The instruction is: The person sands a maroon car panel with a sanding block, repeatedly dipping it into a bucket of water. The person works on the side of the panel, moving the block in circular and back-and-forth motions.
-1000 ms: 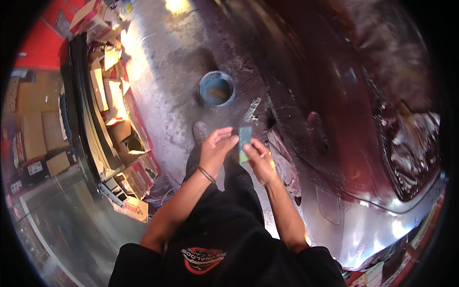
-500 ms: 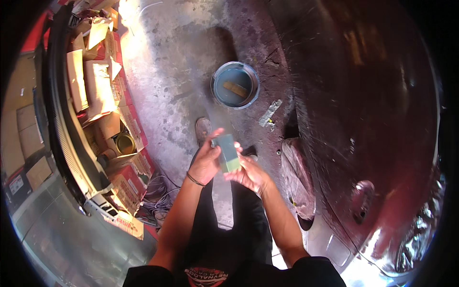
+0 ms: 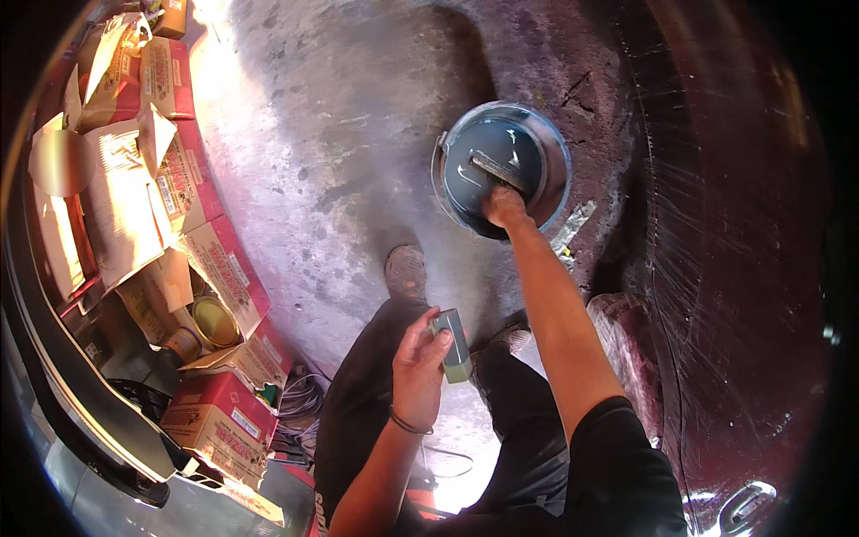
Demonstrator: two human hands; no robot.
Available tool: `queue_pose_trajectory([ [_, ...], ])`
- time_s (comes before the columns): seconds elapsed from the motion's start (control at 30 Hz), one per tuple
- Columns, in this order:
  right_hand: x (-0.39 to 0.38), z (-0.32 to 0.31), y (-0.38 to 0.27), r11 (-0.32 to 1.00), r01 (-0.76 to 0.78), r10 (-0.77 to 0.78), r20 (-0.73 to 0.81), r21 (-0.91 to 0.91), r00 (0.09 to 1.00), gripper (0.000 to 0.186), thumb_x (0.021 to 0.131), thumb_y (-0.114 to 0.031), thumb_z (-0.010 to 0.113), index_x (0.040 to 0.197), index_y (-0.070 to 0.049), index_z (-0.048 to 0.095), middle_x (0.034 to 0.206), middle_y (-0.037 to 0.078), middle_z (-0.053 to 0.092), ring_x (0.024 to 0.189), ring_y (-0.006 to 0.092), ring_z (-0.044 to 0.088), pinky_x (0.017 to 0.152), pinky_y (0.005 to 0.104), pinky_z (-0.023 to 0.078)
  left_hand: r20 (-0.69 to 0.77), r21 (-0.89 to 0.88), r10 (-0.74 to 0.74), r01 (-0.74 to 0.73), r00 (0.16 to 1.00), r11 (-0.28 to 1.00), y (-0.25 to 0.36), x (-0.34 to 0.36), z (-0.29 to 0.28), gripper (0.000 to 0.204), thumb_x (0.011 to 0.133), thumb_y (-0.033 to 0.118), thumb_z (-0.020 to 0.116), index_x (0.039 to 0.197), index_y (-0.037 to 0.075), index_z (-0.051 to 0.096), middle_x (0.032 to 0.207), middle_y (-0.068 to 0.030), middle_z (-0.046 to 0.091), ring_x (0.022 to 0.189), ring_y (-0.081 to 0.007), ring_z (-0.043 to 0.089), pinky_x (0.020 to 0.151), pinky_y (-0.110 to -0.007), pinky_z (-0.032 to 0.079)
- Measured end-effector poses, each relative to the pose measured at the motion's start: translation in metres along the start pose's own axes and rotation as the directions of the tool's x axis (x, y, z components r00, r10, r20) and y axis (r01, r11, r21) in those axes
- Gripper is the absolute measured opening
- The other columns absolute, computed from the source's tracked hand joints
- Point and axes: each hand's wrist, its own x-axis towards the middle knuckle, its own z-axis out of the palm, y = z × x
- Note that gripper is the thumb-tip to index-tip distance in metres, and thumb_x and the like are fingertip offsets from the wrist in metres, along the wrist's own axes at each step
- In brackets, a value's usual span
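My left hand [image 3: 419, 365] is closed around a sanding block [image 3: 457, 365], a pale green block with a dark grey sheet on it. The thumb presses on the grey side, and the block is held upright over my legs. My right arm stretches forward to a metal bucket [image 3: 557, 170] of bluish-grey water. Inside the rim, my right hand [image 3: 506, 208] grips the near end of a flat tan sponge-like slab [image 3: 497, 168], which is tilted on its edge at the water. Some of those fingers are hidden.
Opened cardboard boxes [image 3: 210, 421] and a round tin [image 3: 216, 321] line the left side. A dark red car panel [image 3: 743, 268] rises along the right. A crumpled silvery strip [image 3: 573, 225] lies beside the bucket on the stained concrete floor [image 3: 349, 134]. Cables [image 3: 302, 398] are coiled by the boxes.
My right hand has let go of the sanding block and reached forward into the bucket, onto the tan slab. My left hand keeps the block. The view has moved closer to the bucket.
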Motion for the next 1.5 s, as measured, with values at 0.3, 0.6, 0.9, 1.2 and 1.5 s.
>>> queue_pose_trajectory([
  [0.3, -0.221, -0.154, -0.062, 0.863, 0.17, -0.164, -0.055, 0.475, 0.985, 0.045, 0.112, -0.036, 0.05, 0.108, -0.002, 0.078, 0.11, 0.031, 0.077, 0.11, 0.0511, 0.073, 0.1, 0.0564, 0.057, -0.27, -0.106, -0.176, 0.153, 0.947, 0.983, -0.019, 0.03, 0.037, 0.052, 0.107, 0.025, 0.082, 0.157, 0.016, 0.066, 0.143, -0.002, 0.074, 0.132, -0.02, 0.069, 0.105, -0.045, 0.059],
  [0.6, -0.498, -0.448, -0.001, 0.98, 0.189, -0.15, -0.401, 0.059, 0.904, 0.031, 0.098, -0.013, 0.08, 0.127, -0.01, 0.074, 0.122, 0.015, 0.073, 0.117, 0.0392, 0.071, 0.104, 0.0498, 0.059, 0.26, -0.015, -0.035, 0.04, 0.965, 0.999, 0.006, -0.07, 0.337, 0.059, 0.103, 0.025, 0.085, 0.148, 0.001, 0.054, 0.119, -0.0145, 0.073, 0.096, -0.0199, 0.075, 0.077, -0.036, 0.063],
  [0.9, -0.669, -0.642, 0.088, 0.96, 0.207, -0.272, -0.803, -0.189, 0.531, 0.03, 0.096, 0.004, 0.071, 0.125, -0.004, 0.073, 0.118, 0.018, 0.073, 0.104, 0.0355, 0.073, 0.091, 0.0456, 0.062, 0.413, 0.012, 0.841, -0.926, 0.348, 0.377, 0.035, -0.235, 0.534, 0.051, 0.094, 0.013, 0.088, 0.142, 0.009, 0.071, 0.138, -0.018, 0.071, 0.13, -0.0386, 0.067, 0.113, -0.049, 0.054],
  [1.2, -0.737, -0.587, 0.169, 0.887, 0.239, -0.461, -0.722, -0.395, 0.516, 0.037, 0.089, 0.0, 0.076, 0.126, -0.005, 0.073, 0.121, 0.015, 0.074, 0.112, 0.0374, 0.069, 0.1, 0.0486, 0.055, 0.527, 0.044, 0.848, -0.998, 0.063, 0.046, -0.008, -0.283, 0.536, 0.051, 0.09, 0.003, 0.088, 0.138, 0.012, 0.075, 0.135, -0.0178, 0.071, 0.128, -0.0399, 0.066, 0.109, -0.051, 0.054],
  [1.5, -0.731, -0.595, 0.173, 0.876, 0.374, -0.462, -0.746, -0.303, 0.479, 0.048, 0.083, -0.004, 0.079, 0.13, -0.004, 0.072, 0.121, 0.017, 0.073, 0.109, 0.0378, 0.07, 0.098, 0.0483, 0.055, 0.48, 0.111, 0.877, -0.993, 0.021, -0.037, 0.038, -0.266, 0.568, 0.045, 0.087, 0.008, 0.087, 0.13, 0.006, 0.075, 0.127, -0.0166, 0.073, 0.121, -0.0407, 0.068, 0.106, -0.053, 0.049],
])
